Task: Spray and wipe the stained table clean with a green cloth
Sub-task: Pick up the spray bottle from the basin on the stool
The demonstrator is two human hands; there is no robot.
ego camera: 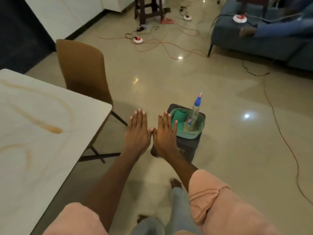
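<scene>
Stained surface, white with brown streaks, lies left of the left hand. Both the left hand and the right hand are held out flat, fingers straight, thumbs touching, holding nothing. Just beyond the right hand, a green basin on a dark stool holds the green cloth and spray bottle.

Head view, single wide-angle, worn high, tilted forward and down.

Looks over the person's own arms: left hand and right hand sit at frame centre, near the lens, sleeves at the bottom edge. Table cuts in at the left edge, close. Green basin lies just right of centre, farther down on the floor. Sofa and cables fill the upper frame, well away. Edges bend and blur.
</scene>
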